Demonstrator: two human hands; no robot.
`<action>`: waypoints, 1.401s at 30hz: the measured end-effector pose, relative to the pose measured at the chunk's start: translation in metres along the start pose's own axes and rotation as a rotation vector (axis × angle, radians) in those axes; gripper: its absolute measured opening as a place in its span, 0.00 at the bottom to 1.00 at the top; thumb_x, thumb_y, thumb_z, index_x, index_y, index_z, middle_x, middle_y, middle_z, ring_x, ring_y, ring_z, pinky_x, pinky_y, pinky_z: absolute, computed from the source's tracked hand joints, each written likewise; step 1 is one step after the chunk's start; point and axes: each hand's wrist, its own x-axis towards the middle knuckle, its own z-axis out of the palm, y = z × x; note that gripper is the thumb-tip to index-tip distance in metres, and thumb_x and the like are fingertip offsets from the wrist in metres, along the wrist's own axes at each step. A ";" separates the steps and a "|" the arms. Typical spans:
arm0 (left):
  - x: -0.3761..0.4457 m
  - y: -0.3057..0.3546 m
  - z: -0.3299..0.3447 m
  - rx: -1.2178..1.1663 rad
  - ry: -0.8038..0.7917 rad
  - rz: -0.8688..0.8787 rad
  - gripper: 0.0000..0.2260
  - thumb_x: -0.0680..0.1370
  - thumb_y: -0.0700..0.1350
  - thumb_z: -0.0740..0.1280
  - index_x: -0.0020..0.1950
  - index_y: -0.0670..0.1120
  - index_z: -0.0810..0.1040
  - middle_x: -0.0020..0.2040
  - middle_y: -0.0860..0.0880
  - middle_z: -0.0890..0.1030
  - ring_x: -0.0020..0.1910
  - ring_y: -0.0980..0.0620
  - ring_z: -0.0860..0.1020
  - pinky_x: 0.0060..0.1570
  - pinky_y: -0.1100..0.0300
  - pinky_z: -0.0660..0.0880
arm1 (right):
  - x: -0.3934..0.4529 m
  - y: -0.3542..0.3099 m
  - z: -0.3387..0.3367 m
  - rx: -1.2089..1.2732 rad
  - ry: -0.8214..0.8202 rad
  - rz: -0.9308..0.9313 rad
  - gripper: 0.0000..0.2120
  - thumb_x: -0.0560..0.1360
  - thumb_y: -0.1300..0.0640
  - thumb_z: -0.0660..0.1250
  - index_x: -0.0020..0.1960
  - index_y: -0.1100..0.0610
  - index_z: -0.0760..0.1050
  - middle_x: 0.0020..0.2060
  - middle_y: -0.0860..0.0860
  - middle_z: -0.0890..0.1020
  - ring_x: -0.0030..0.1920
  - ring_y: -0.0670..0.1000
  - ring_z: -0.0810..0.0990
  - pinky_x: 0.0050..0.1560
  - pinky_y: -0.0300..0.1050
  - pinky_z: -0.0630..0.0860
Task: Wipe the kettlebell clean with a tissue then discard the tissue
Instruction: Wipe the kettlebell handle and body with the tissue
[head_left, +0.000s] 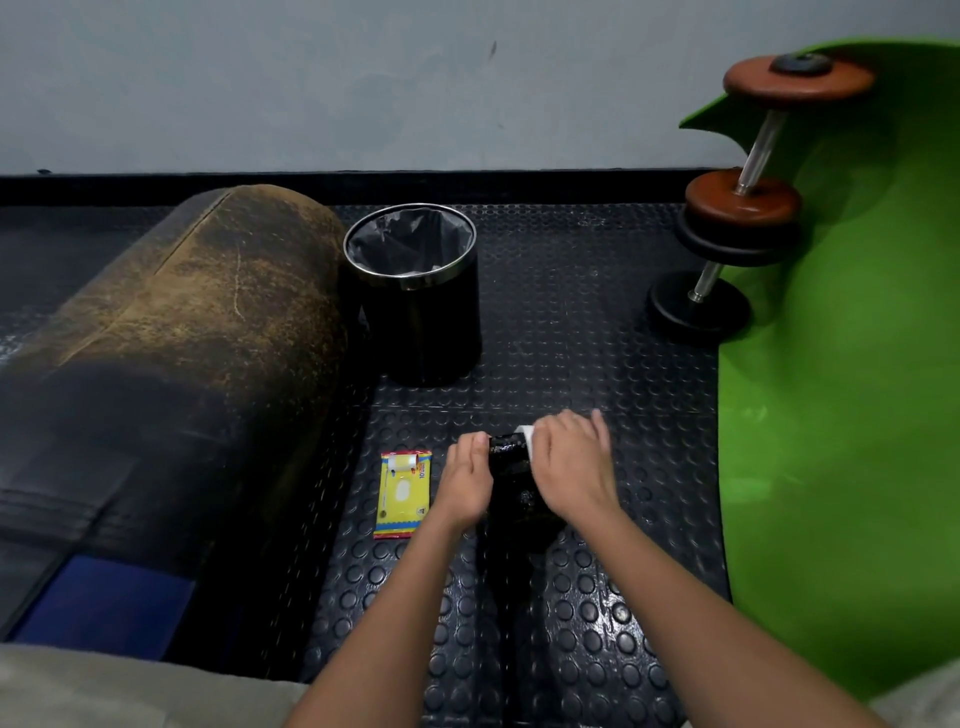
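A black kettlebell (514, 488) stands on the studded rubber floor between my hands. My left hand (466, 480) grips the left side of its handle. My right hand (571, 467) presses a white tissue (525, 436) against the handle's right side; only a small corner of the tissue shows past my fingers. The kettlebell's lower body is dark and partly hidden by my wrists.
A yellow tissue pack (402, 493) lies just left of my left hand. A black bin (415, 291) with a dark liner stands open behind it. A worn padded bench (171, 374) fills the left. A green mat (841, 415) and dumbbells (737, 208) are on the right.
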 end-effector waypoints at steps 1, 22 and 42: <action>0.000 -0.001 0.000 -0.002 0.000 0.002 0.21 0.83 0.57 0.44 0.63 0.48 0.69 0.59 0.48 0.70 0.61 0.52 0.67 0.61 0.58 0.61 | -0.004 0.001 0.004 -0.006 0.008 -0.092 0.27 0.83 0.48 0.41 0.57 0.51 0.78 0.55 0.45 0.81 0.66 0.47 0.73 0.78 0.51 0.49; 0.000 -0.001 0.001 -0.012 0.017 -0.003 0.20 0.83 0.57 0.44 0.64 0.49 0.68 0.59 0.49 0.70 0.61 0.52 0.67 0.63 0.56 0.62 | -0.008 0.013 0.012 0.129 0.124 -0.118 0.18 0.84 0.51 0.48 0.57 0.50 0.78 0.51 0.42 0.79 0.56 0.45 0.74 0.75 0.51 0.57; 0.004 -0.006 0.002 0.007 0.012 0.012 0.21 0.83 0.57 0.44 0.64 0.48 0.70 0.59 0.48 0.70 0.61 0.51 0.67 0.64 0.56 0.63 | 0.006 -0.018 -0.002 -0.066 -0.079 -0.220 0.19 0.83 0.48 0.47 0.48 0.48 0.76 0.45 0.43 0.79 0.49 0.49 0.75 0.68 0.51 0.61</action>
